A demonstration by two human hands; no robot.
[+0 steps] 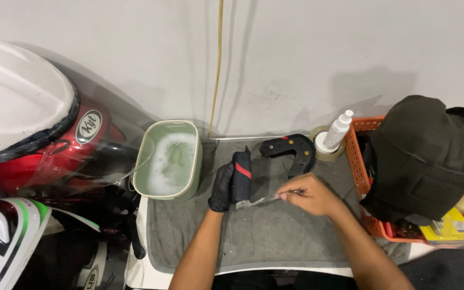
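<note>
Toothbrush (258,202) pinched in our bare right hand (308,194) touches the dark pad (241,176) our gloved left hand (222,188) grips, right of the soapy tub (171,160).

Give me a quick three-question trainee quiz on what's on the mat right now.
1. True or false: the left hand wears a black glove.
2. What does the right hand hold against the black pad with a red stripe? A) toothbrush B) spray bottle C) tape roll
3. What fills the green tub?

Key: 1 true. 2 A, a clear toothbrush. 3 Foamy, soapy water.
</note>
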